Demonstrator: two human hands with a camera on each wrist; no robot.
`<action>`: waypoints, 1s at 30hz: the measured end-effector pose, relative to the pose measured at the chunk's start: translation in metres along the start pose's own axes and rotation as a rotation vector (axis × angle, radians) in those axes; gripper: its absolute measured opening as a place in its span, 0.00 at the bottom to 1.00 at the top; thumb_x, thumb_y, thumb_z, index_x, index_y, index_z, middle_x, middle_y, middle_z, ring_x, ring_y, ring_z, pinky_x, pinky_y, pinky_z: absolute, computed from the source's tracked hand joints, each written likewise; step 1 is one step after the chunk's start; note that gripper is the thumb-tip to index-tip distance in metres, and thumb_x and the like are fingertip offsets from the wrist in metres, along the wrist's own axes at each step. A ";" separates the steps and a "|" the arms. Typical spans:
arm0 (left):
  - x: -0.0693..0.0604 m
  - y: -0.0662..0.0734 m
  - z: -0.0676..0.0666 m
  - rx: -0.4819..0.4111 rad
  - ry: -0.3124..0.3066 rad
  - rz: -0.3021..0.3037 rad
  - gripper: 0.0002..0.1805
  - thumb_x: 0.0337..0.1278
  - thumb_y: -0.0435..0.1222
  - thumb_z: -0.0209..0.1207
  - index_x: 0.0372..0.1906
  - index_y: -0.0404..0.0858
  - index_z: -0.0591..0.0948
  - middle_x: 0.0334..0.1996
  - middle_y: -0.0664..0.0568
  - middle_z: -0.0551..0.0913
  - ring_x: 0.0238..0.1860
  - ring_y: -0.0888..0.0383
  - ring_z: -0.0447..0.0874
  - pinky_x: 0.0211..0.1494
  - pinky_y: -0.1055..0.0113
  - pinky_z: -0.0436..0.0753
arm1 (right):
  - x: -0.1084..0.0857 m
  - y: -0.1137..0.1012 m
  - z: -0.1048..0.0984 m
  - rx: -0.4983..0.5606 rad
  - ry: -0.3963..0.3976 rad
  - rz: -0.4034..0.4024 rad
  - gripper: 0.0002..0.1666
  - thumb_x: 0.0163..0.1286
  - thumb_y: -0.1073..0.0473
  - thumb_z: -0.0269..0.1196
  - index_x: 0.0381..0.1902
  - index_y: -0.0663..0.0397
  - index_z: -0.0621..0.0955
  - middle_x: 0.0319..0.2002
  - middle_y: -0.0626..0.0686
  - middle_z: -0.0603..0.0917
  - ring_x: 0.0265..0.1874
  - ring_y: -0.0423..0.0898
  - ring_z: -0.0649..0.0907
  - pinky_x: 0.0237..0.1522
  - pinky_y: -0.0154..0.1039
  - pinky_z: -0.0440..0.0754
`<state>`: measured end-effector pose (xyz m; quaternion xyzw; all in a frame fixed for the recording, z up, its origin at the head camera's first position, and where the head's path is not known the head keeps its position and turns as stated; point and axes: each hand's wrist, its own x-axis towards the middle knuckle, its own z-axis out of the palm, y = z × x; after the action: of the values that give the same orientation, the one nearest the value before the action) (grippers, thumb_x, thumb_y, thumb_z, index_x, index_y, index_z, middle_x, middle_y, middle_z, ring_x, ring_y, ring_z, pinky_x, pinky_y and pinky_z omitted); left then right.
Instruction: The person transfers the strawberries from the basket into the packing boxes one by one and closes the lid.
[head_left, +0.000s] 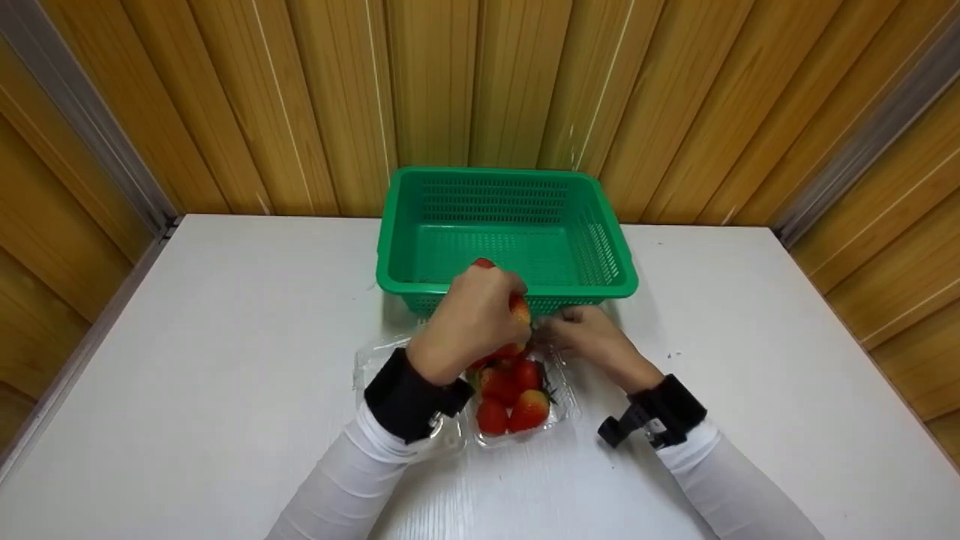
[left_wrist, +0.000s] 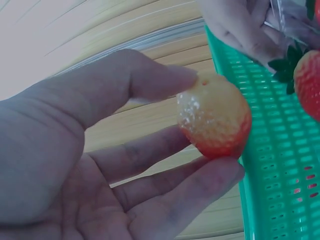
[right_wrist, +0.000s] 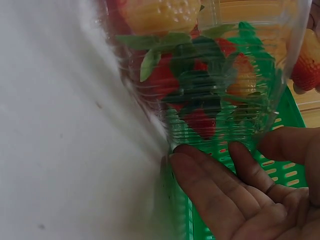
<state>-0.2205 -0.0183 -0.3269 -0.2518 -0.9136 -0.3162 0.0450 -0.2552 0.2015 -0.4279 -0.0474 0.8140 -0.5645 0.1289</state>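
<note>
My left hand [head_left: 471, 319] pinches a strawberry [left_wrist: 214, 117] between thumb and fingertips, above the clear plastic box [head_left: 568, 409]. This strawberry is pale at one end and red at the other. Several red strawberries [head_left: 504, 384] with green leaves lie in the box. At its far right corner, my right hand [head_left: 594, 341] touches the box; in the right wrist view its extended fingers [right_wrist: 212, 187] meet the ribbed end wall. Just beyond both hands stands a green basket [head_left: 615, 289]. Part of the box is hidden under my left hand.
The box's clear lid [head_left: 369, 367] lies folded out to the left on the white table [head_left: 225, 375]. A wood-patterned wall [head_left: 435, 90] rises behind the basket. A red patch [head_left: 484, 263] shows past my left hand; I cannot tell where it lies.
</note>
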 end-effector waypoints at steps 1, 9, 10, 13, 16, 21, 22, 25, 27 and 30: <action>-0.001 0.000 0.001 -0.001 -0.002 0.001 0.05 0.47 0.27 0.71 0.32 0.35 0.89 0.23 0.52 0.81 0.30 0.52 0.78 0.34 0.63 0.80 | 0.000 0.000 0.000 0.000 0.000 0.000 0.16 0.76 0.54 0.66 0.43 0.65 0.87 0.39 0.53 0.90 0.37 0.45 0.88 0.42 0.39 0.86; -0.007 0.007 0.009 0.003 -0.026 -0.002 0.05 0.50 0.27 0.73 0.27 0.35 0.86 0.19 0.55 0.75 0.26 0.56 0.75 0.28 0.67 0.75 | 0.001 -0.001 0.001 -0.003 -0.013 0.007 0.14 0.76 0.55 0.66 0.41 0.62 0.85 0.37 0.52 0.89 0.36 0.45 0.87 0.41 0.38 0.86; -0.007 0.008 0.010 0.001 -0.032 -0.004 0.06 0.50 0.27 0.73 0.26 0.35 0.85 0.19 0.55 0.74 0.25 0.56 0.74 0.27 0.68 0.73 | 0.001 -0.001 0.000 -0.009 -0.013 0.006 0.14 0.76 0.54 0.66 0.40 0.62 0.85 0.36 0.51 0.89 0.36 0.45 0.87 0.41 0.38 0.85; -0.009 0.010 0.013 0.008 -0.036 0.001 0.08 0.48 0.26 0.72 0.24 0.37 0.83 0.18 0.56 0.71 0.25 0.57 0.72 0.27 0.68 0.71 | 0.001 -0.002 -0.001 -0.027 -0.008 -0.007 0.13 0.76 0.54 0.66 0.36 0.60 0.84 0.34 0.50 0.87 0.35 0.45 0.86 0.40 0.39 0.85; -0.010 0.012 0.017 0.019 -0.036 0.009 0.12 0.46 0.25 0.71 0.21 0.39 0.80 0.18 0.57 0.69 0.25 0.57 0.70 0.27 0.67 0.68 | 0.001 -0.002 -0.002 -0.046 -0.003 -0.013 0.14 0.76 0.53 0.67 0.33 0.57 0.82 0.33 0.49 0.86 0.34 0.44 0.85 0.40 0.40 0.84; -0.013 0.015 0.026 0.015 -0.056 0.038 0.17 0.46 0.23 0.68 0.17 0.41 0.73 0.17 0.58 0.62 0.23 0.58 0.63 0.26 0.68 0.63 | 0.000 -0.002 -0.002 -0.081 0.011 -0.012 0.16 0.76 0.49 0.68 0.33 0.55 0.82 0.32 0.48 0.84 0.33 0.43 0.82 0.38 0.40 0.82; -0.014 0.015 0.027 0.011 -0.062 0.046 0.17 0.46 0.23 0.67 0.16 0.41 0.72 0.17 0.59 0.60 0.23 0.58 0.62 0.26 0.68 0.62 | -0.001 -0.003 -0.001 -0.075 0.006 -0.013 0.16 0.76 0.49 0.67 0.34 0.56 0.82 0.32 0.48 0.84 0.33 0.44 0.82 0.38 0.40 0.81; -0.015 0.016 0.032 0.018 -0.078 0.063 0.17 0.46 0.23 0.65 0.16 0.42 0.71 0.17 0.59 0.58 0.23 0.59 0.61 0.25 0.69 0.61 | -0.001 -0.003 0.000 -0.035 -0.010 -0.001 0.15 0.77 0.51 0.67 0.39 0.58 0.83 0.34 0.50 0.85 0.33 0.44 0.84 0.38 0.41 0.83; -0.016 0.016 0.034 0.030 -0.083 0.070 0.17 0.45 0.23 0.66 0.17 0.42 0.72 0.18 0.60 0.59 0.24 0.59 0.62 0.26 0.68 0.61 | -0.001 -0.002 0.001 -0.016 -0.022 -0.003 0.14 0.77 0.53 0.65 0.43 0.60 0.83 0.36 0.51 0.85 0.34 0.44 0.85 0.39 0.42 0.84; -0.018 0.018 0.036 0.055 -0.087 0.080 0.16 0.44 0.23 0.68 0.18 0.43 0.73 0.18 0.60 0.59 0.24 0.59 0.64 0.26 0.68 0.63 | 0.000 -0.002 0.002 -0.002 -0.021 0.002 0.16 0.76 0.53 0.66 0.49 0.62 0.84 0.40 0.52 0.87 0.36 0.44 0.86 0.42 0.43 0.85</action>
<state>-0.1937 0.0079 -0.3504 -0.3002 -0.9122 -0.2777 0.0247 -0.2545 0.1990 -0.4266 -0.0529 0.8132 -0.5629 0.1380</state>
